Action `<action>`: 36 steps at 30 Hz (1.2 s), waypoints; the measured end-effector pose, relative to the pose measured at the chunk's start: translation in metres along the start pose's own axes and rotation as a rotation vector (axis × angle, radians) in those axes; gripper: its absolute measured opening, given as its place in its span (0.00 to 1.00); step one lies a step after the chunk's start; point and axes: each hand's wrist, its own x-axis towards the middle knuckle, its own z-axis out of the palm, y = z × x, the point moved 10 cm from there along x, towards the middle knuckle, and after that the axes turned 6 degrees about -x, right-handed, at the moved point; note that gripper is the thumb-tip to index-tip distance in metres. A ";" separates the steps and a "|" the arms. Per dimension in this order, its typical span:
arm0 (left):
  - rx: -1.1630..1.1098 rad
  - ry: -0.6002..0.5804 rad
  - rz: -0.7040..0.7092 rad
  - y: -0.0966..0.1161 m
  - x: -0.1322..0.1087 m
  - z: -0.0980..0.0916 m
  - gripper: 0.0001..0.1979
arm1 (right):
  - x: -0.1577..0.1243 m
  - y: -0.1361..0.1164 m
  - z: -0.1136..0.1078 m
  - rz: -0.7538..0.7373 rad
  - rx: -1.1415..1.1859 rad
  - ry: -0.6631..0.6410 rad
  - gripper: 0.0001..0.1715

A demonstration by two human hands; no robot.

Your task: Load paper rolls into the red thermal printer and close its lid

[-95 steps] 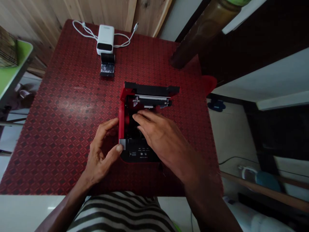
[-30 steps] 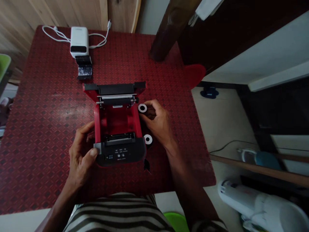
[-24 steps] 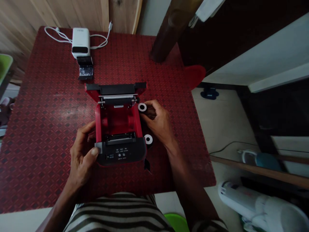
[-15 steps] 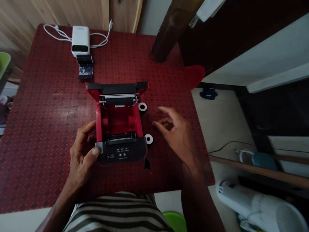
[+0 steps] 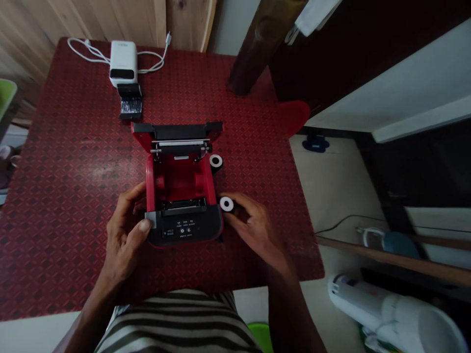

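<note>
A small red and black label printer (image 5: 186, 225) sits on the table with its lid (image 5: 180, 131) raised and its red inner bay showing. My left hand (image 5: 124, 233) grips the printer's left side, thumb on the grey front corner and fingers partly hidden along the wall. On the other side, my right hand (image 5: 259, 228) has fingers and thumb around a small black roll with a white ring-shaped end (image 5: 230, 205), close against the printer. A second similar roll (image 5: 216, 167) stands farther back at the printer's right side.
At the back left of the red patterned table (image 5: 73, 196) lie a white power bank (image 5: 124, 56) with a white cable (image 5: 150, 68) and a strip of black film (image 5: 130, 103). A dark brown post (image 5: 250, 54) rises at the back right. A red seat (image 5: 296, 117) shows beyond.
My right hand has moved left and closed around the nearer roll, which has shifted slightly. My left hand keeps its hold on the printer.
</note>
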 end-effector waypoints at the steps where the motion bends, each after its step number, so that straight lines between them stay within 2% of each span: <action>1: -0.005 0.000 -0.007 -0.001 -0.001 0.000 0.31 | -0.003 0.002 -0.007 0.019 0.014 0.023 0.16; 4: -0.031 -0.008 -0.054 -0.004 -0.002 0.001 0.31 | -0.014 0.003 -0.031 0.092 0.136 0.094 0.15; 7: -0.024 -0.025 -0.082 0.001 -0.001 0.002 0.31 | -0.019 -0.007 -0.045 0.106 0.262 0.145 0.14; 11: 0.002 -0.064 -0.109 0.009 0.002 0.003 0.30 | -0.015 -0.033 -0.037 0.058 0.334 0.082 0.16; 16: 0.027 -0.070 -0.105 0.009 0.000 0.000 0.29 | -0.012 -0.056 -0.028 0.006 0.180 0.048 0.18; 21: 0.012 -0.060 -0.127 0.003 -0.002 -0.001 0.29 | -0.013 -0.070 -0.039 -0.059 0.075 0.093 0.16; 24: 0.019 -0.062 -0.132 0.003 -0.002 -0.001 0.31 | -0.014 -0.087 -0.046 -0.109 0.033 0.109 0.16; 26: 0.014 -0.067 -0.134 0.003 -0.001 -0.001 0.31 | -0.013 -0.105 -0.041 -0.177 0.005 0.056 0.16; 31: 0.021 -0.061 -0.097 -0.001 0.001 -0.001 0.32 | -0.003 -0.143 -0.010 -0.374 -0.145 -0.094 0.15; 34: -0.014 -0.079 -0.055 -0.003 0.003 0.000 0.34 | 0.003 -0.154 0.001 -0.458 -0.193 -0.087 0.13; 36: -0.027 -0.103 -0.037 -0.004 0.005 0.002 0.34 | 0.007 -0.152 0.000 -0.450 -0.195 -0.046 0.13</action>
